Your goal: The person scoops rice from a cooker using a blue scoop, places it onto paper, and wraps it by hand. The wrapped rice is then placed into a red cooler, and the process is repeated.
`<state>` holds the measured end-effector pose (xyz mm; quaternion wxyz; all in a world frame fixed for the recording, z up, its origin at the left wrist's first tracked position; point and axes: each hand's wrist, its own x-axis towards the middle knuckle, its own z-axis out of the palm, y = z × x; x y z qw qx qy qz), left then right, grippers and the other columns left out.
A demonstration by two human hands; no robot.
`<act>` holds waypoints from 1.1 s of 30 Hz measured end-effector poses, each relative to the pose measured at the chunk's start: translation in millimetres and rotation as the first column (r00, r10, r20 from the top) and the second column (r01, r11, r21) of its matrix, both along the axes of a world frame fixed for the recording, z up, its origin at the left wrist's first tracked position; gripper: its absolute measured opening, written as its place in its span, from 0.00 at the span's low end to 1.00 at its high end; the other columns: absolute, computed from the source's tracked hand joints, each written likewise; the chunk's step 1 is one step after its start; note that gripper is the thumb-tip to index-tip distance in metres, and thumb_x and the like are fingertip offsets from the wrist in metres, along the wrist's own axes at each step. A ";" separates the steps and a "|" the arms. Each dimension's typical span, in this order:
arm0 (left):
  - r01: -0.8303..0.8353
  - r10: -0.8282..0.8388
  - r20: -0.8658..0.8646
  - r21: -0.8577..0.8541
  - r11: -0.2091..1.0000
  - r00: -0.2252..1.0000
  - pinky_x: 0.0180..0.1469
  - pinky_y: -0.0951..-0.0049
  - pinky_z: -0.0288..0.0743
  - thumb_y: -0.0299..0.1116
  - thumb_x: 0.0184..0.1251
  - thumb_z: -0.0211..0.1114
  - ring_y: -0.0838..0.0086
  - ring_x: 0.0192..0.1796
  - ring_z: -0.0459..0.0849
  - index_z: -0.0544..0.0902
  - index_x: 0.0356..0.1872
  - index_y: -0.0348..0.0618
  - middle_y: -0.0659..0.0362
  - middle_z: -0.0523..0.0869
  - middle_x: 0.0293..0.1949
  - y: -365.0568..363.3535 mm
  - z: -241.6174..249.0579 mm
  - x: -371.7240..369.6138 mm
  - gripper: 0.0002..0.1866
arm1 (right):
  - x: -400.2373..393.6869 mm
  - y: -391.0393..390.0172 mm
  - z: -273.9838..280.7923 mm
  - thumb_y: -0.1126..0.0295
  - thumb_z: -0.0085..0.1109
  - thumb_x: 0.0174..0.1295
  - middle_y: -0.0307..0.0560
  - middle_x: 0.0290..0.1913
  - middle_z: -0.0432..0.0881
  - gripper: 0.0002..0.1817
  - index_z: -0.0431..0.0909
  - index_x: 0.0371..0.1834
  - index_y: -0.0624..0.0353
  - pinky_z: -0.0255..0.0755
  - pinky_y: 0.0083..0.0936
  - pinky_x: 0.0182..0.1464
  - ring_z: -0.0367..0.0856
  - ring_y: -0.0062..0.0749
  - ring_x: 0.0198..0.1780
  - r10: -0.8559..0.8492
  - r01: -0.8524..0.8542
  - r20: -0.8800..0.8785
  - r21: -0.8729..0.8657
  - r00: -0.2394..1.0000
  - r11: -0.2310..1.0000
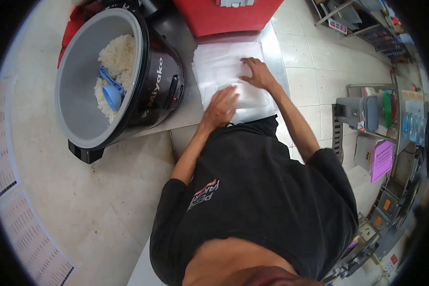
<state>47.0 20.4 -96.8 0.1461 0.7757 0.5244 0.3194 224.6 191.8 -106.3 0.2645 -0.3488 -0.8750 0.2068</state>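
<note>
A stack of white, glossy paper sheets (214,59) lies on the metal counter in front of me. At its near end is a pale, flat, see-through shape (252,97), whose kind I cannot make out. My left hand (220,107) rests at the left side of this shape, fingers stretched out and slightly blurred. On the other side, over the sheets, my right hand (259,75) has its fingers apart and curved, holding nothing. To the left stands a large black rice cooker (150,102) with its grey pot open. Cooked rice (119,55) and a blue scoop (112,95) are inside.
A red box (229,19) stands at the far end of the counter (181,40). Printed sheets (31,243) hang along the left wall. Beyond the tiled floor on the right are shelves with containers, a purple lid (382,161) and plastic bottles (413,127).
</note>
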 end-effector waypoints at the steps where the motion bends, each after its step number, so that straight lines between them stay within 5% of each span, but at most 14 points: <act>1: 0.091 -0.094 -0.067 -0.047 0.995 0.993 0.70 0.54 0.55 0.34 0.62 0.61 0.57 0.72 0.60 0.73 0.61 0.45 0.51 0.66 0.68 -0.4 6.6 7.4 0.25 | -8.0 7.9 4.1 0.58 0.69 0.48 0.51 0.48 0.78 0.28 0.73 0.52 0.56 0.69 0.44 0.53 0.75 0.49 0.52 0.058 -0.040 0.199 -0.096 0.978 0.995; 2: 0.093 -0.102 -0.132 -0.075 0.993 0.986 0.71 0.52 0.52 0.36 0.63 0.61 0.58 0.74 0.55 0.71 0.63 0.46 0.52 0.62 0.71 0.3 3.0 10.9 0.26 | -15.5 14.7 8.9 0.57 0.70 0.47 0.50 0.48 0.78 0.28 0.75 0.50 0.57 0.70 0.44 0.53 0.75 0.48 0.52 0.132 -0.060 0.380 -0.196 0.915 0.979; 5: 0.081 -0.094 -0.210 -0.071 0.994 0.973 0.70 0.48 0.53 0.37 0.64 0.60 0.59 0.73 0.57 0.71 0.64 0.45 0.52 0.62 0.71 3.1 -6.5 7.9 0.26 | -24.2 29.5 11.8 0.59 0.70 0.44 0.49 0.50 0.78 0.25 0.79 0.45 0.58 0.71 0.44 0.51 0.75 0.47 0.53 0.254 -0.132 0.545 -0.253 0.799 0.958; 7: 0.088 -0.100 -0.198 -0.070 0.994 0.975 0.70 0.46 0.53 0.37 0.63 0.61 0.59 0.74 0.57 0.70 0.64 0.45 0.51 0.62 0.71 2.3 -7.6 5.4 0.27 | -20.6 24.5 13.5 0.64 0.67 0.46 0.52 0.47 0.80 0.20 0.81 0.43 0.58 0.72 0.44 0.51 0.77 0.48 0.51 0.275 -0.171 0.502 -0.243 0.820 0.955; 9: 0.098 -0.109 -0.124 -0.088 0.991 0.986 0.68 0.46 0.55 0.34 0.63 0.60 0.55 0.72 0.59 0.70 0.63 0.43 0.50 0.65 0.69 4.5 -7.4 5.8 0.26 | -13.2 21.2 12.1 0.68 0.63 0.47 0.54 0.40 0.80 0.17 0.80 0.43 0.58 0.73 0.42 0.50 0.79 0.50 0.46 0.328 -0.294 0.200 -0.183 0.923 0.938; 12: 0.043 -0.049 0.085 0.070 0.997 0.995 0.66 0.47 0.58 0.30 0.61 0.60 0.54 0.69 0.63 0.72 0.60 0.43 0.49 0.68 0.65 14.4 -22.6 -1.6 0.23 | -7.5 -9.3 64.6 0.74 0.59 0.51 0.51 0.36 0.80 0.09 0.78 0.36 0.58 0.74 0.40 0.46 0.81 0.49 0.42 0.349 -0.295 0.261 -0.226 0.900 0.928; 13: -0.099 0.085 0.090 0.159 0.982 0.992 0.63 0.51 0.62 0.26 0.59 0.58 0.53 0.66 0.66 0.75 0.55 0.42 0.49 0.71 0.61 17.3 -1.0 -1.2 0.20 | -4.4 -16.1 72.0 0.75 0.58 0.51 0.49 0.36 0.80 0.06 0.77 0.34 0.58 0.74 0.40 0.44 0.81 0.48 0.41 0.390 -0.322 0.305 -0.251 0.869 0.913; 15: -0.175 0.211 -0.189 0.190 0.966 0.959 0.61 0.54 0.64 0.24 0.57 0.57 0.53 0.64 0.70 0.75 0.55 0.41 0.49 0.72 0.62 28.2 34.2 -8.9 0.22 | 5.0 -28.4 69.7 0.79 0.54 0.51 0.46 0.36 0.80 0.07 0.77 0.32 0.57 0.74 0.40 0.42 0.80 0.46 0.40 0.412 -0.361 0.340 -0.204 0.845 0.910; 16: -0.179 0.213 -0.182 0.187 0.966 0.960 0.61 0.54 0.64 0.24 0.57 0.57 0.53 0.64 0.70 0.75 0.55 0.41 0.49 0.72 0.62 32.1 31.5 -16.3 0.22 | 10.1 -35.3 68.2 0.80 0.54 0.51 0.46 0.36 0.80 0.07 0.77 0.32 0.57 0.74 0.39 0.43 0.80 0.46 0.41 0.414 -0.366 0.330 -0.201 0.848 0.909; 19: -0.024 0.085 -0.336 0.182 0.983 0.938 0.57 0.60 0.68 0.22 0.54 0.56 0.58 0.56 0.76 0.77 0.48 0.42 0.53 0.77 0.53 40.4 19.4 -40.8 0.18 | 21.6 -47.9 56.3 0.80 0.53 0.51 0.46 0.36 0.80 0.07 0.78 0.32 0.58 0.75 0.39 0.43 0.80 0.45 0.42 0.422 -0.373 0.316 -0.204 0.850 0.905; 21: 0.084 -0.116 -0.283 -0.123 0.989 0.952 0.53 0.63 0.69 0.22 0.52 0.56 0.64 0.48 0.78 0.77 0.40 0.42 0.57 0.78 0.41 33.7 12.4 -49.4 0.12 | 27.8 -55.6 44.8 0.80 0.52 0.51 0.46 0.37 0.80 0.08 0.78 0.32 0.58 0.75 0.38 0.44 0.80 0.45 0.43 0.422 -0.369 0.306 -0.215 0.854 0.904; 24: 0.199 -0.187 -0.226 0.031 0.980 0.956 0.49 0.66 0.72 0.22 0.51 0.56 0.67 0.42 0.78 0.76 0.32 0.42 0.59 0.76 0.34 20.1 14.1 -53.6 0.07 | 34.8 -64.3 35.7 0.80 0.57 0.50 0.45 0.38 0.81 0.06 0.78 0.31 0.61 0.76 0.35 0.45 0.79 0.42 0.44 0.373 -0.343 0.275 -0.150 0.886 0.927; 33: 0.304 -0.298 -0.144 0.021 0.952 0.944 0.46 0.63 0.75 0.21 0.48 0.59 0.62 0.43 0.80 0.80 0.32 0.37 0.56 0.80 0.35 18.0 -18.3 -61.5 0.08 | 46.4 -75.2 4.0 0.78 0.61 0.50 0.44 0.42 0.81 0.08 0.79 0.35 0.61 0.76 0.33 0.48 0.79 0.40 0.47 0.341 -0.329 0.161 -0.093 0.926 0.940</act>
